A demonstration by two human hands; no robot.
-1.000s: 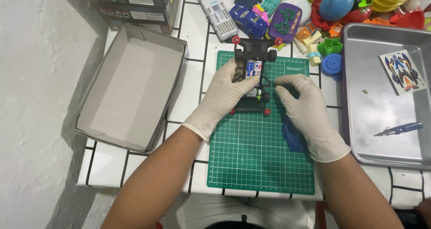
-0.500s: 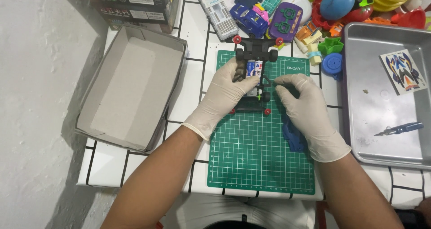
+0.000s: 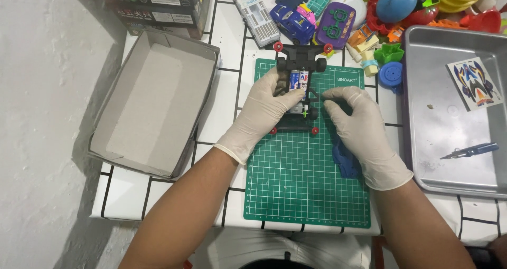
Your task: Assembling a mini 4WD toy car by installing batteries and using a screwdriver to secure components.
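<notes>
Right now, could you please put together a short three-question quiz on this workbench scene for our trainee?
1. True or false: the toy car chassis lies on the green cutting mat.
2. Which hand grips the chassis from the side: A left hand, B right hand?
3. Fill in: the blue screwdriver lies in the metal ____.

Key: 1 true; 2 A; 3 tray.

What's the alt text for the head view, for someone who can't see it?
Two white-gloved hands, left hand and right hand, hold a black toy car chassis with red rollers on a green gridded cutting mat. An empty grey cardboard box lid lies left, a metal tray right.
</notes>
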